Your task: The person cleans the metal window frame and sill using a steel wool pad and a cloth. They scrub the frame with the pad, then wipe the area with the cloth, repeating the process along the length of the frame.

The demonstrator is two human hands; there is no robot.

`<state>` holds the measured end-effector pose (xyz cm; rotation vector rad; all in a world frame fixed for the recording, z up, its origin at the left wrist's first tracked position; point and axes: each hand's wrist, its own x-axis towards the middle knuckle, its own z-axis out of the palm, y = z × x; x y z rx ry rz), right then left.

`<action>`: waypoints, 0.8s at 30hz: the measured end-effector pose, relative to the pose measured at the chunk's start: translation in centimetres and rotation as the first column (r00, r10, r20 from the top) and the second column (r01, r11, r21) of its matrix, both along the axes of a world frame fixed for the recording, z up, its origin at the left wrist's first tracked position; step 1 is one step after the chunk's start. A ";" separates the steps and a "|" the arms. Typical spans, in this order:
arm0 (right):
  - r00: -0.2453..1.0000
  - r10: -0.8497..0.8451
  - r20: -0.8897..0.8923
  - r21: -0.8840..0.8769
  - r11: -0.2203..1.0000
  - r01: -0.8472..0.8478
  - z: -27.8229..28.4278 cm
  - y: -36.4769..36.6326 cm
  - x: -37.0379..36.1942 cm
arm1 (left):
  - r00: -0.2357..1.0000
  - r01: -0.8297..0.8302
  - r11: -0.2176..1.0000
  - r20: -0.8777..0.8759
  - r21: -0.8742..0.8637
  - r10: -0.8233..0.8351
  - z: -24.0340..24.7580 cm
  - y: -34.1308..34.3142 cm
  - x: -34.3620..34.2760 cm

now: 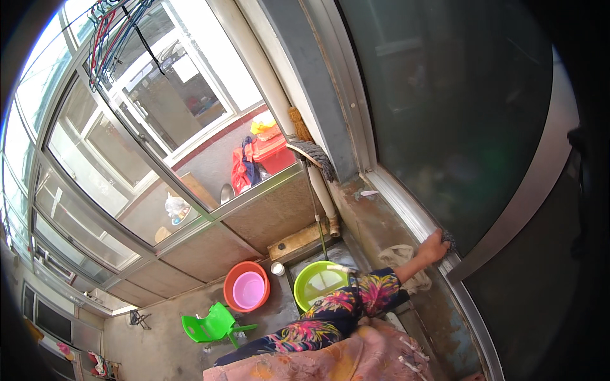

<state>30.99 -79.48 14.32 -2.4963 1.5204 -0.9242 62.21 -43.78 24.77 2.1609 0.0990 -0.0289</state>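
My left arm, in a dark sleeve with bright flowers, reaches across to the right. At its end my left hand is closed round a dark grey cleaning cloth. The cloth is pressed against the silver door track, beside the dark glass door. A crumpled pale cloth lies on the ledge below the wrist. Beyond my sleeve stands a lime-green basin with liquid in it. The pink patterned garment on my body fills the lower edge. My right hand is not in view.
A pink basin sits inside an orange-red basin, near a small white cup and a green plastic chair. A mop leans by the pipe in the corner. Hangers hang by the windows.
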 end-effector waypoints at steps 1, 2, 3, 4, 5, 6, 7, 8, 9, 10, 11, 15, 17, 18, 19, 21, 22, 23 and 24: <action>0.999 -0.019 0.042 0.046 0.999 0.017 0.0 -0.1 0.1 | 1.000 -0.007 1.000 0.003 0.003 0.007 -0.1 0.0 0.1; 0.998 0.001 0.060 0.031 1.000 -0.003 0.1 -0.1 0.1 | 0.999 -0.049 0.998 -0.005 -0.043 0.049 -0.3 -0.4 -0.1; 0.996 0.022 0.082 0.016 1.000 -0.023 0.3 0.1 0.1 | 0.996 -0.094 0.992 -0.017 -0.087 0.093 -0.7 -1.0 -0.5; 0.993 0.038 0.108 0.003 0.999 -0.039 0.6 0.5 0.3 | 0.989 -0.150 0.980 -0.012 -0.131 0.150 -1.0 -1.7 -0.6; 0.995 0.057 0.084 -0.064 0.997 -0.052 1.0 0.9 0.4 | 0.989 -0.148 0.980 -0.012 -0.132 0.147 -1.3 -2.5 -0.9; 0.995 0.077 0.058 -0.129 0.989 -0.069 1.4 1.4 0.4 | 0.986 -0.164 0.977 0.000 -0.133 0.165 -1.7 -3.4 -1.3; 0.995 0.097 0.030 -0.192 0.977 -0.089 1.7 1.8 0.4 | 0.986 -0.168 0.977 -0.028 -0.130 0.166 -1.9 -3.7 -1.5; 0.995 0.102 -0.021 -0.202 0.974 -0.104 2.1 2.1 0.4 | 0.982 -0.187 0.973 0.007 -0.133 0.189 -2.1 -3.8 -1.4; 0.992 0.105 -0.069 -0.213 0.970 -0.117 2.4 2.3 0.4 | 0.981 -0.190 0.972 0.005 -0.134 0.193 -2.2 -3.6 -1.3; 0.987 0.108 -0.120 -0.225 0.965 -0.133 2.5 2.3 0.4 | 0.980 -0.195 0.971 0.001 -0.137 0.197 -2.2 -3.2 -1.0; 0.985 0.128 -0.117 -0.283 0.946 -0.157 2.6 2.3 0.3 | 0.982 -0.188 0.972 -0.021 -0.141 0.187 -2.2 -2.6 -0.8; 0.979 0.174 -0.109 -0.320 0.926 -0.200 2.1 1.8 0.1 | 0.981 -0.196 0.958 -0.042 -0.209 0.192 -2.2 -0.9 0.2; 0.978 0.194 -0.079 -0.285 0.935 -0.209 1.8 1.6 0.1 | 0.985 -0.171 0.938 -0.082 -0.302 0.153 -2.4 -1.6 -0.1; 0.976 0.212 -0.050 -0.290 0.932 -0.218 1.6 1.5 0.1 | 0.988 -0.151 0.963 -0.013 -0.222 0.152 -2.7 -2.5 -0.5; 0.972 0.234 -0.022 -0.295 0.927 -0.230 1.5 1.4 0.1 | 0.993 -0.114 0.974 0.012 -0.194 0.118 -2.9 -3.4 -1.0; 0.978 0.203 -0.043 -0.247 0.947 -0.207 1.3 1.3 0.2 | 0.995 -0.101 0.977 -0.017 -0.186 0.100 -3.1 -3.9 -1.2; 0.981 0.184 -0.059 -0.227 0.955 -0.193 1.2 1.2 0.1 | 0.986 -0.156 0.968 0.022 -0.197 0.164 -3.1 -3.7 -1.1; 0.983 0.172 -0.062 -0.220 0.959 -0.181 1.1 1.2 0.1 | 0.978 -0.197 0.960 0.024 -0.200 0.206 -3.1 -3.4 -0.8; 0.984 0.163 -0.066 -0.211 0.962 -0.173 1.0 1.1 -0.1 | 0.969 -0.242 0.951 0.004 -0.191 0.247 -2.9 -2.6 -0.4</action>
